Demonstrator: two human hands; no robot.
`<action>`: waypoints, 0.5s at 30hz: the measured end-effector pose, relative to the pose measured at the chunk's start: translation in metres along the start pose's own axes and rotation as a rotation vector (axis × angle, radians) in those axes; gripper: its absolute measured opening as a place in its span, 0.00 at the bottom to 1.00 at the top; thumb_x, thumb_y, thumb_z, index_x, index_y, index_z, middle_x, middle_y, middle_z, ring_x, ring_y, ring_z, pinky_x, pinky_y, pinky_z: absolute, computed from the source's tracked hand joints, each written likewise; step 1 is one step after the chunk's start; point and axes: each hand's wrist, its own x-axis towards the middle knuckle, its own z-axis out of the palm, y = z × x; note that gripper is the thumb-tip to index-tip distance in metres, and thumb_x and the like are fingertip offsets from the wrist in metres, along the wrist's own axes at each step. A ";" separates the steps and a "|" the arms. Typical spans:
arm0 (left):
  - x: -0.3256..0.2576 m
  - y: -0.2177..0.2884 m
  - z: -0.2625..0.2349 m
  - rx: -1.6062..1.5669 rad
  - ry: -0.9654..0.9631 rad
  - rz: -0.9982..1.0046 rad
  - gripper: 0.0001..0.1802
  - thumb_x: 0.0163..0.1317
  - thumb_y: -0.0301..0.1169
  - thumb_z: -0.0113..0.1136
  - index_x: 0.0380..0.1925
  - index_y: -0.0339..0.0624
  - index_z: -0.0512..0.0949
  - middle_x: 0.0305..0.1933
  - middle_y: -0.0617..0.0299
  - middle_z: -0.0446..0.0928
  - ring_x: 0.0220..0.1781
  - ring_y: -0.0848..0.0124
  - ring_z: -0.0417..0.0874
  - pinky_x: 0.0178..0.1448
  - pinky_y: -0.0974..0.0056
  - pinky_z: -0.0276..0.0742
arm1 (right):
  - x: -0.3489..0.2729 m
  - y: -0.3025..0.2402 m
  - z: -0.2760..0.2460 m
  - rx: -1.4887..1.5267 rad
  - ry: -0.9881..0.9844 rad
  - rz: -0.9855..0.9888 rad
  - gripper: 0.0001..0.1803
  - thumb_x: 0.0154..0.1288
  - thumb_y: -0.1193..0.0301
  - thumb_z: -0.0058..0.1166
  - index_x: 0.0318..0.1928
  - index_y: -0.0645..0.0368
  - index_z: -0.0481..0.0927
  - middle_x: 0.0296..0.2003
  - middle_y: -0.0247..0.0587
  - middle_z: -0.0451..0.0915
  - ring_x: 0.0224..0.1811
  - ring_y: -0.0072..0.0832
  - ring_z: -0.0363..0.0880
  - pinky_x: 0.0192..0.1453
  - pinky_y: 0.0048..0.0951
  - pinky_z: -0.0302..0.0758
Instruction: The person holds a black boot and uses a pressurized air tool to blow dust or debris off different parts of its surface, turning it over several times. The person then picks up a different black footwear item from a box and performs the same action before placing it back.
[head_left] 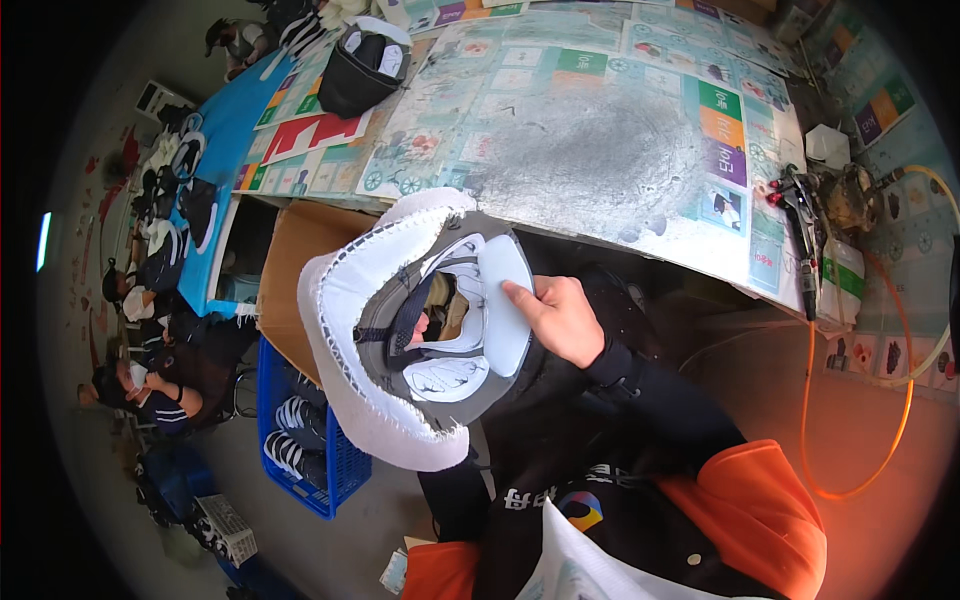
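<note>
In front of me is a padded liner, like a helmet's (345, 300), tilted with its opening toward me. It has a thick white fleece edge with coarse stitching, a dark grey band and white inner pads. My right hand (562, 318) pinches its right side, with the thumb on a smooth pale blue-grey pad (505, 300) and the other fingers hidden behind. My left forearm runs under the liner. A bit of my left hand (420, 327) shows through the central opening, its fingers mostly hidden.
Beyond the liner is a paper-covered table (450, 130) with a black padded piece (362, 75). A cardboard box (300, 250) and blue crate (345, 480) stand to the left. A spray gun (800, 215) and orange hose (870, 485) hang at right. Several people sit at far left.
</note>
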 end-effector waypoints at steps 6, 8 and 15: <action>0.001 -0.020 0.001 -0.104 -0.200 0.017 0.03 0.75 0.32 0.56 0.42 0.47 0.75 0.34 0.69 0.68 0.39 0.73 0.67 0.59 0.57 0.65 | -0.004 -0.020 -0.017 -0.273 -0.086 -0.095 0.17 0.75 0.63 0.60 0.42 0.69 0.85 0.37 0.65 0.84 0.39 0.60 0.84 0.42 0.47 0.79; -0.007 -0.004 -0.004 0.293 0.268 0.070 0.13 0.78 0.38 0.56 0.53 0.44 0.76 0.49 0.64 0.74 0.51 0.67 0.75 0.66 0.55 0.69 | -0.013 -0.046 -0.026 -0.199 0.301 -0.468 0.15 0.70 0.72 0.61 0.53 0.68 0.86 0.50 0.62 0.84 0.51 0.52 0.85 0.54 0.42 0.80; -0.021 0.063 0.047 0.568 0.477 0.010 0.24 0.79 0.40 0.58 0.66 0.35 0.77 0.66 0.56 0.82 0.67 0.62 0.84 0.72 0.54 0.78 | -0.035 -0.110 -0.099 -0.042 -1.133 -0.769 0.24 0.70 0.74 0.63 0.65 0.63 0.83 0.65 0.58 0.81 0.60 0.50 0.86 0.61 0.42 0.84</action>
